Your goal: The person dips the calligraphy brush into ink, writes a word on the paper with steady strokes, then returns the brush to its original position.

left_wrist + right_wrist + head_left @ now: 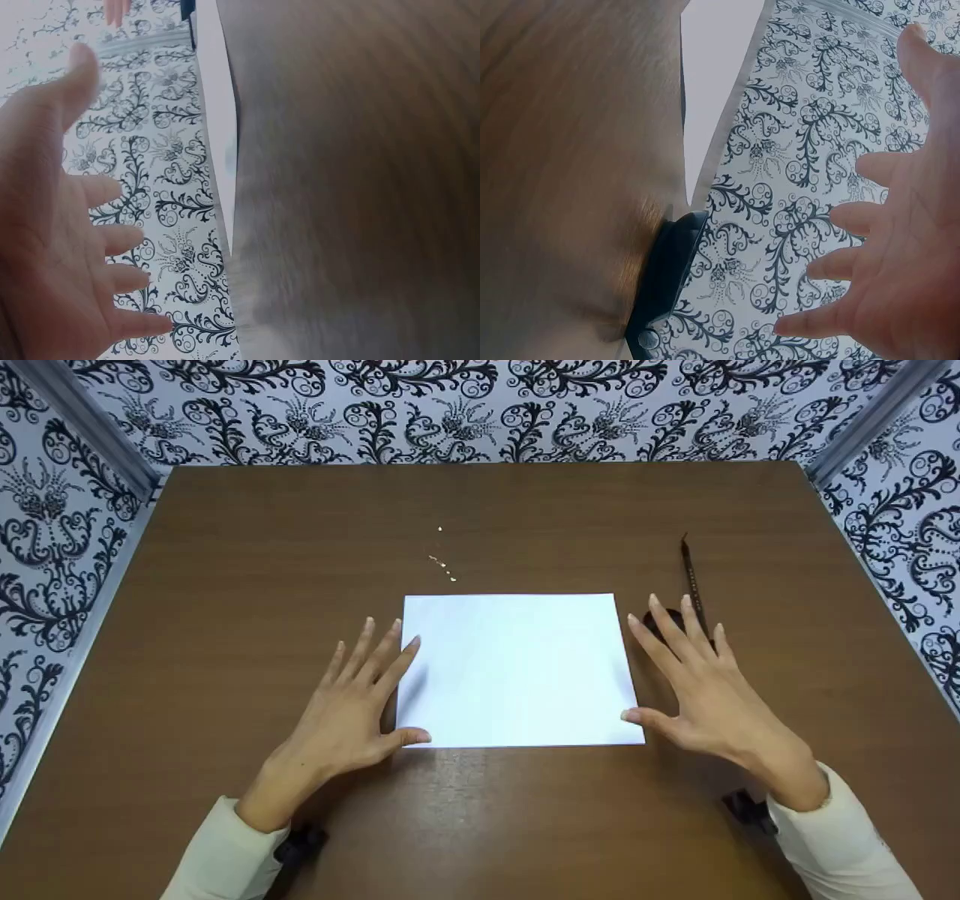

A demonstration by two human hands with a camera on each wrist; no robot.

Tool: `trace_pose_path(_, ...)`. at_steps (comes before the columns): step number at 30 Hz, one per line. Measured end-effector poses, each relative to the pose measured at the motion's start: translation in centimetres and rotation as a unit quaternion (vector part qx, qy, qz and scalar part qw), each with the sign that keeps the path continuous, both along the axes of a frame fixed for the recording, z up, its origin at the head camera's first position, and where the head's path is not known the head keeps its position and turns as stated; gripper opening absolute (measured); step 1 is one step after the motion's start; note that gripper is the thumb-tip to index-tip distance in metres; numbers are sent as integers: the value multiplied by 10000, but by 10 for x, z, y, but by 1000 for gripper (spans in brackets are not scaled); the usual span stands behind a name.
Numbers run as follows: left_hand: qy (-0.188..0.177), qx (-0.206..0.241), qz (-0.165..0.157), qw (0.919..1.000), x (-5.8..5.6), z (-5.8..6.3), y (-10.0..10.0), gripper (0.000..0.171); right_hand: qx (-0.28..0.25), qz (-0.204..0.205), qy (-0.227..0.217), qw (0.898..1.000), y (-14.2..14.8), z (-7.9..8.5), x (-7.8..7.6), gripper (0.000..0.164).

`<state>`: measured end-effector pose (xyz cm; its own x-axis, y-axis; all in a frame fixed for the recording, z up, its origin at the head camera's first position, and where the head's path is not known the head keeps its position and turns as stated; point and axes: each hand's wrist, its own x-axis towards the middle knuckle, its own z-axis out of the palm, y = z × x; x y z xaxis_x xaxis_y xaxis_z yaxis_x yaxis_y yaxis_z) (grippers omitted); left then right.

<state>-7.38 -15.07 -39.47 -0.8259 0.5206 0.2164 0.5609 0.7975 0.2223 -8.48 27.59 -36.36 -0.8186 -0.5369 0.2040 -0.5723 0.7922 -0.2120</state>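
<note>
A blank white sheet of paper (517, 671) lies on the brown table with its long side toward me. My left hand (349, 716) hovers at its left edge, fingers spread, the thumb overlapping the near left corner in the head view. On the other side my right hand (701, 701) is spread too, its thumb over the sheet's right edge near the close corner. Both palms (52, 255) look bare in the wrist views. Partly hidden behind the right fingers are a slim dark pointed stick (691, 574) and a dark rounded thing (664, 622).
Small pale bits (442, 564) are scattered on the table (300, 532) beyond the sheet. In the right wrist view a black thing with a round metal pin (667, 270) lies near the paper's corner. Black-and-white patterned walls (450, 412) surround the table's far and side edges.
</note>
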Motion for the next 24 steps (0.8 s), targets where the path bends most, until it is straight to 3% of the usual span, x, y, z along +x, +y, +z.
trace_pose_path(5,-612,518,-289,9964,1,1,0,82,-396,-275,91,9988,10,3,-8,87)
trace_pose_path(9,-920,649,-311,9932,3,1,2,69,-807,-807,-76,9934,22,13,-20,75)
trace_pose_path(14,-832,294,-252,9958,7,0,5,62,-838,-1556,-552,9827,38,26,-36,63)
trace_pose_path(24,-808,113,-738,9939,9,-6,11,55,-435,-2304,-1660,9578,61,25,-72,64)
